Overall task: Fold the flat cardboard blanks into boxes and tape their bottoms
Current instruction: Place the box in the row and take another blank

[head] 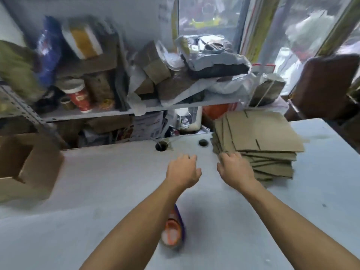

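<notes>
Stack of flat blanks (259,137) touching right hand (232,170) fingertips, left hand (183,171) beside, both hands released

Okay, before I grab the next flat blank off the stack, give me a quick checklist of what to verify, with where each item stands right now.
1. Blanks left to fold: ok. The stack of flat cardboard blanks sits at the right of the table.
2. Right hand free: ok, at the stack's near-left corner; whether it touches is unclear.
3. Left hand free: ok, holds nothing, over the table.
4. Folding space: ok, bare table in front of both hands.
5. Tape within reach: ok, the tape dispenser lies partly under the left forearm.
6. Top blank lifts singly: cannot tell, the blanks are fanned unevenly.
</notes>
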